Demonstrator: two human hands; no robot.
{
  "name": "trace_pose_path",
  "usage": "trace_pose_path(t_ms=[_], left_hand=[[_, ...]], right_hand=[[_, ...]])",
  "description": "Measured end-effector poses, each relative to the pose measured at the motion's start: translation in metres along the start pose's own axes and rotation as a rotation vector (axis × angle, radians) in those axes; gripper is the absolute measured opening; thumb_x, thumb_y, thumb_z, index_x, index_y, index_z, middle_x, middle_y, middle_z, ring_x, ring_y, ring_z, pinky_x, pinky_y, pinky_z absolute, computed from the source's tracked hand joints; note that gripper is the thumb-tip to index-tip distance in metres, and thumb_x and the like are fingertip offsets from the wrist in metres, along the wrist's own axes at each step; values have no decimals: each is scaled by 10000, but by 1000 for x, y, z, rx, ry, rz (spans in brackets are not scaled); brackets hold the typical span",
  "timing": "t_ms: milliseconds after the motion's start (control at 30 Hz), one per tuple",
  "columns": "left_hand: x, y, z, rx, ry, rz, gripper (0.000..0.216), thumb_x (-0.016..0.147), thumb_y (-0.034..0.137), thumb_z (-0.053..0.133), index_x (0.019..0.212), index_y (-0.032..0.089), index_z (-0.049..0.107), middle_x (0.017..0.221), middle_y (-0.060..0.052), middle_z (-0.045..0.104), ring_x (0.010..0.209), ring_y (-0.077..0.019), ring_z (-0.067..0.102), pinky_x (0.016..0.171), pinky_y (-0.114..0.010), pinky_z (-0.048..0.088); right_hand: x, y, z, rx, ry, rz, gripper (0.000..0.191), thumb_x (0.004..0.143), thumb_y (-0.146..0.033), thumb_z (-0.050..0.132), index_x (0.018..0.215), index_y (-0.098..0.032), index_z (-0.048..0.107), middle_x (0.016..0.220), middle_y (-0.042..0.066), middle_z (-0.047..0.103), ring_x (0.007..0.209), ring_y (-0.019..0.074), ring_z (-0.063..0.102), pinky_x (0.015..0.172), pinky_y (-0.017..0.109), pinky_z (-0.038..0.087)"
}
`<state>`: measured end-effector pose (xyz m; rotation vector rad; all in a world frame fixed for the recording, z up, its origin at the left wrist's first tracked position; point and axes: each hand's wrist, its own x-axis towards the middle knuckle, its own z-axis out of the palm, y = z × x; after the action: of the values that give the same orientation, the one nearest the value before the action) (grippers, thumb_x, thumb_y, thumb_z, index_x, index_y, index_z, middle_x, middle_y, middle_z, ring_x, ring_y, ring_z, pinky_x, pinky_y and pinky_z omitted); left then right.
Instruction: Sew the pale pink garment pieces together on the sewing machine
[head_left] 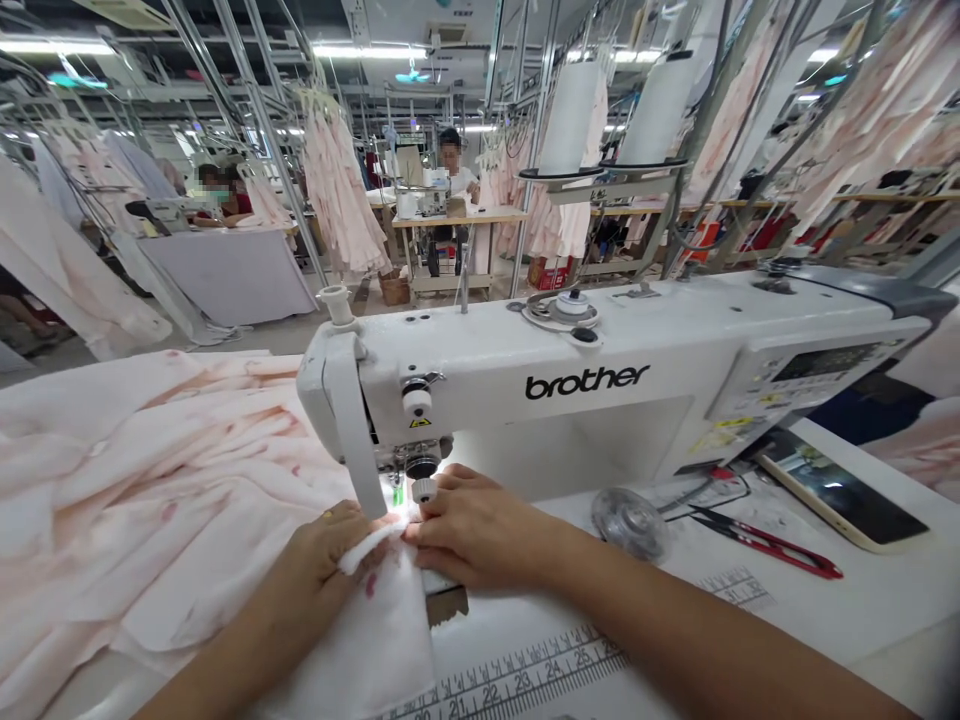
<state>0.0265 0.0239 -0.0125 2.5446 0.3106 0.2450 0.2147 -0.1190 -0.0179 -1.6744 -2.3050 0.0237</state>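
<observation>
left hand [319, 560]: fingers pinching pale pink fabric [375, 640]
right hand [476, 525]: fingers pressed together on fabric
just ahead of fingertips: presser foot [397, 490], white Brother sewing machine [480, 370]

A garment factory floor: rows of sewing machines [570, 385], hanging pink dresses [337, 190].

White sewing table [862, 620], pale pink fabric [150, 480], red thread snips [772, 545], smartphone [840, 490]

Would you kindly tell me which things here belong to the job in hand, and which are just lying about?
Part of the job:
left hand
right hand
pale pink fabric
Brother sewing machine

Lying about:
red-handled thread snips
smartphone
round clear disc
</observation>
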Motion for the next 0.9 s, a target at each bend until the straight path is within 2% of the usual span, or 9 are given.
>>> trace_pose_path(t_ms=[100, 133, 200, 300, 467, 600, 767, 900], left_hand=[[-4, -6, 7, 91, -49, 112, 285, 834, 151, 417, 820, 223, 692, 989, -34, 720, 1007, -215, 639, 934, -369, 522], [-6, -9, 11, 132, -33, 146, 333, 797, 113, 415, 913, 231, 704, 1073, -36, 711, 1054, -217, 628, 964, -382, 510], [-10, -14, 18, 234, 40, 201, 511, 717, 47, 406, 1099, 243, 681, 1195, -42, 678, 1113, -218, 609, 977, -386, 513], [-17, -14, 26, 379, 138, 299, 691, 577, 1, 400, 1177, 234, 650, 1236, -46, 660, 1136, -222, 606, 963, -370, 539], [-24, -18, 29, 465, 234, 386, 835, 523, -25, 382, 1289, 248, 568, 1312, -35, 617, 1178, -198, 590, 981, -324, 537], [-17, -31, 26, 492, 219, 418, 782, 595, -68, 365, 1288, 228, 572, 1294, -58, 627, 1187, -203, 588, 1005, -343, 522], [4, -37, 16, 468, 189, 453, 595, 663, -49, 380, 1154, 177, 629, 1220, -101, 651, 1156, -228, 591, 1008, -411, 511], [10, -35, 11, 465, 176, 465, 529, 677, -26, 393, 1098, 183, 636, 1210, -103, 651, 1133, -233, 589, 993, -419, 496]], right_hand=[[0, 3, -1, -31, 52, 17, 262, 1008, -333, 504, 893, -176, 679, 873, 31, 643, 851, 178, 514, 886, 323, 346], [1, 3, -1, -36, 78, 18, 263, 1011, -326, 495, 898, -174, 678, 902, 38, 653, 881, 183, 521, 885, 321, 351], [1, 2, -1, -28, 113, 6, 213, 1011, -306, 496, 1028, -175, 664, 1022, 46, 665, 983, 188, 520, 918, 320, 351], [0, -2, 1, 14, 71, 5, 218, 1009, -278, 514, 1180, -179, 607, 1167, 25, 651, 1048, 173, 510, 978, 312, 333], [0, -6, 3, 38, 27, 27, 183, 1019, -259, 483, 1054, -181, 644, 1125, 3, 680, 1011, 186, 527, 1000, 324, 299], [3, -9, 1, 24, 16, 110, 152, 1000, -272, 514, 1054, -185, 626, 1082, 13, 675, 1056, 208, 513, 1013, 341, 267], [4, -8, 3, -16, -6, 216, 199, 981, -355, 548, 1078, -194, 616, 1140, 57, 624, 1096, 232, 482, 1008, 361, 270], [1, -1, 3, -40, 36, 143, 244, 992, -401, 523, 1070, -190, 619, 1099, 65, 626, 1077, 229, 477, 965, 354, 297]])
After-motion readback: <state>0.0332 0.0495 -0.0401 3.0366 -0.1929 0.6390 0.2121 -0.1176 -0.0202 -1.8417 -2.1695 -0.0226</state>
